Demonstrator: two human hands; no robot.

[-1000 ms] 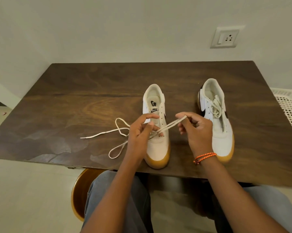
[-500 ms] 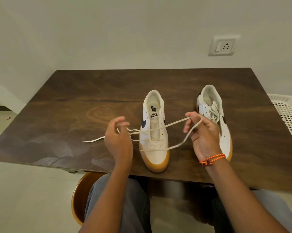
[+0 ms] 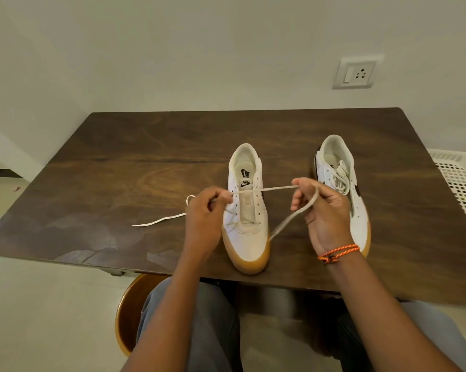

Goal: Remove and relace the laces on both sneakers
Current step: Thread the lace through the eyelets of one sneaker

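Note:
Two white sneakers with gum soles stand on the dark wooden table [image 3: 119, 167], toes toward me. The left sneaker [image 3: 249, 237] has most eyelets bare; a cream lace [image 3: 269, 188] passes through its lowest eyelets. My left hand [image 3: 205, 218] pinches the lace beside that shoe's left side, and the loose end [image 3: 159, 220] trails left on the table. My right hand [image 3: 323, 210] grips the other stretch, which runs taut across the shoe and loops down to its toe. The right sneaker [image 3: 358, 210] is laced, partly hidden behind my right hand.
A white perforated basket [image 3: 460, 183] stands off the table's right edge. A wall socket [image 3: 356, 73] is on the wall behind. A round wooden stool [image 3: 131, 304] and my legs are under the near table edge.
My hands have moved apart from over the left sneaker, pulling the lace taut across it. The loose loops on the left have been drawn in. The camera has tilted down slightly.

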